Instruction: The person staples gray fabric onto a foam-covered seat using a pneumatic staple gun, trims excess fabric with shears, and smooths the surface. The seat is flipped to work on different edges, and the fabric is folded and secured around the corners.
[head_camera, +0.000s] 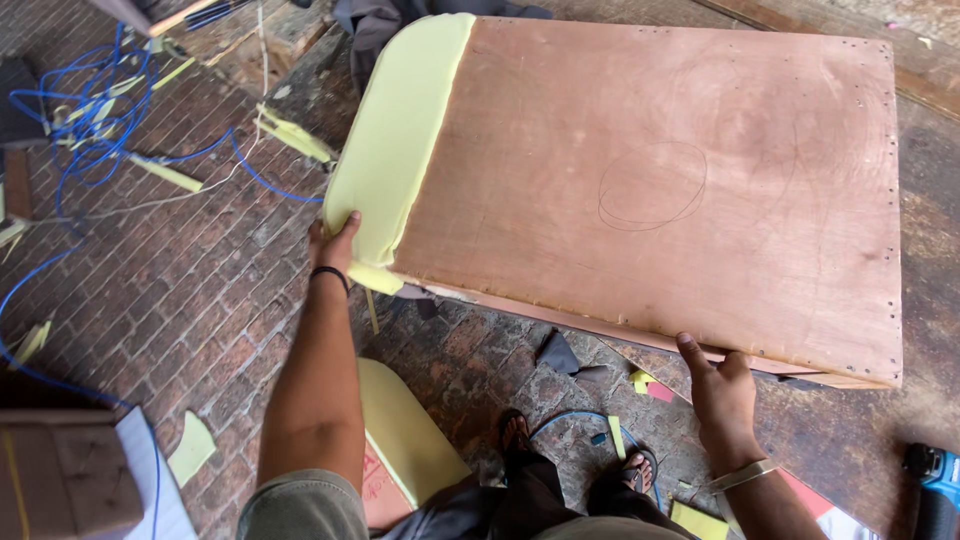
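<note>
Left hand (333, 243) on yellow foam (400, 130), right hand (722, 395) under plywood panel (660, 180) edge.

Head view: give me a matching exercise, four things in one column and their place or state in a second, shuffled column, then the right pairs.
Things:
1. left hand
2. right hand
3. blue cable
4. pencilled oval

Places or states:
A. drawn on the face of the plywood panel
B. grips the panel's near edge, close to its right corner
C. lies in loose loops on the brick floor, at the left
D. rests on the yellow foam at the panel's left end

Pairs: 1-D, 2-B, 3-C, 4-A
</note>
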